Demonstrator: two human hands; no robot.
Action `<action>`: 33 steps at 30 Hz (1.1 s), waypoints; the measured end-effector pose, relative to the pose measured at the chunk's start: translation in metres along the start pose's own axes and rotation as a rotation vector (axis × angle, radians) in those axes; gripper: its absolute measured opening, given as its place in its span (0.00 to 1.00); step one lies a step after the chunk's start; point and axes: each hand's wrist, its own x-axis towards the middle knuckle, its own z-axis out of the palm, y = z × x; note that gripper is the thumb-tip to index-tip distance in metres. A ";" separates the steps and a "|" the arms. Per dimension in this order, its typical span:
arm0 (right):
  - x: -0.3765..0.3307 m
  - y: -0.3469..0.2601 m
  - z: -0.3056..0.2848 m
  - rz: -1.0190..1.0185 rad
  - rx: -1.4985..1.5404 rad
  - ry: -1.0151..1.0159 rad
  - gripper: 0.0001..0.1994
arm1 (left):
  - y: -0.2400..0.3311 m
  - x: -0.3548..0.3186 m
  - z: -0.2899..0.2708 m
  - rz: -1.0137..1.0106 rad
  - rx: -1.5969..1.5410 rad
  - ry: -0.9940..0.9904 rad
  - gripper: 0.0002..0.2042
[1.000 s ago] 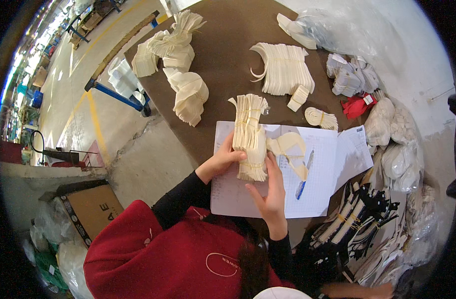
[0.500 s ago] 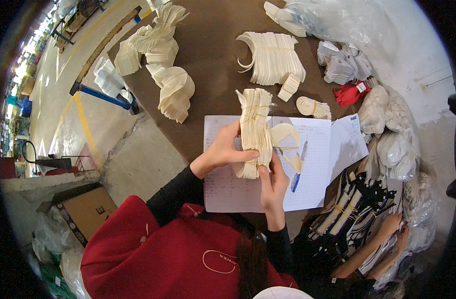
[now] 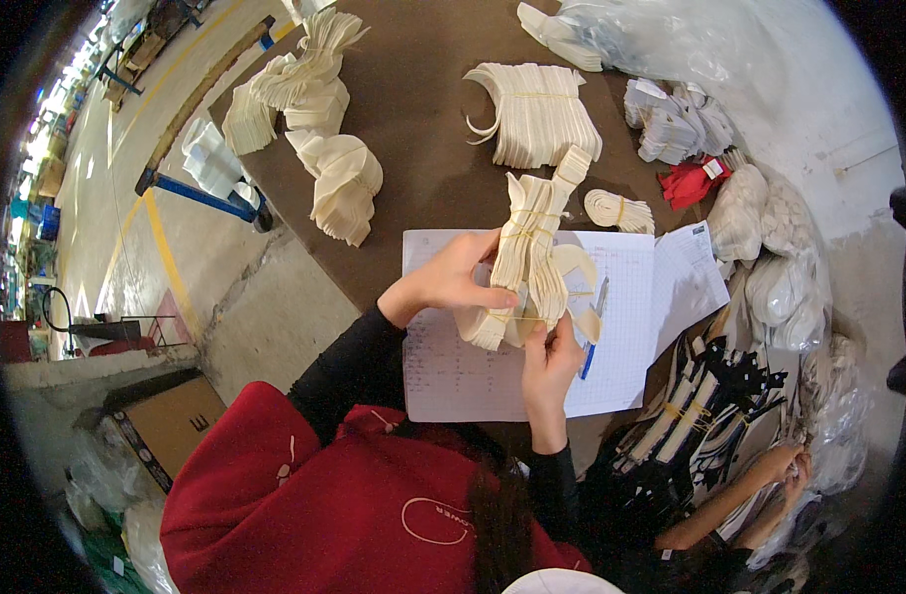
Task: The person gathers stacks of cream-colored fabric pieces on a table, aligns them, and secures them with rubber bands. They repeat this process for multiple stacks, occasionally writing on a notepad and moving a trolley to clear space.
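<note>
A bundle of cream fabric strips (image 3: pixel 532 233), tied with thin yellowish bands, is held upright over an open squared-paper notebook (image 3: pixel 453 391). My left hand (image 3: pixel 443 277) is closed around its left side, thumb across the front. The lower end is spread into two parts, with a thin band stretched across the gap. My right hand (image 3: pixel 549 376) pinches at the lower right of the bundle; whether it grips the band or the strips is hard to tell. Behind the bundle, partly hidden, lie rounded cream pieces (image 3: pixel 580 265) and a blue pen (image 3: pixel 587 358) on the page.
Further back on the brown table lie a large banded cream stack (image 3: pixel 542 114), a small rolled bundle (image 3: pixel 617 211) and loose cream stacks (image 3: pixel 346 188). Red fabric (image 3: pixel 689 185) and plastic bags (image 3: pixel 770 218) line the right. Another person's hands (image 3: pixel 785 465) work beside black-and-white bundles (image 3: pixel 691 406).
The bundle has tilted rightward at its top, and its lower end has parted in two. My right hand has moved slightly down and right, its fingers now pinched together.
</note>
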 end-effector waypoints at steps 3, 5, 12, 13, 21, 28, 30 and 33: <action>-0.001 0.001 0.002 0.002 0.017 0.005 0.22 | -0.004 0.000 -0.001 0.045 -0.096 0.008 0.35; -0.002 0.003 0.002 0.013 0.014 0.003 0.22 | -0.003 -0.003 0.001 -0.010 -0.057 0.010 0.37; -0.004 0.006 -0.008 -0.149 -0.032 -0.043 0.26 | -0.004 -0.019 0.024 0.040 -0.086 0.133 0.41; -0.004 0.009 -0.007 -0.225 -0.028 -0.030 0.28 | 0.006 -0.019 0.026 0.028 -0.037 0.136 0.41; -0.008 0.002 -0.015 -0.146 0.109 0.182 0.40 | 0.047 0.004 0.027 0.204 0.284 0.011 0.26; 0.010 -0.018 -0.040 -0.316 -0.394 0.422 0.16 | 0.010 0.083 -0.015 0.260 0.579 0.581 0.21; 0.017 -0.028 -0.048 -0.324 -0.348 0.433 0.12 | -0.019 0.112 -0.028 0.192 0.583 0.758 0.31; 0.031 -0.049 -0.063 -0.377 -0.360 0.420 0.10 | -0.023 0.133 -0.020 0.118 0.713 0.945 0.35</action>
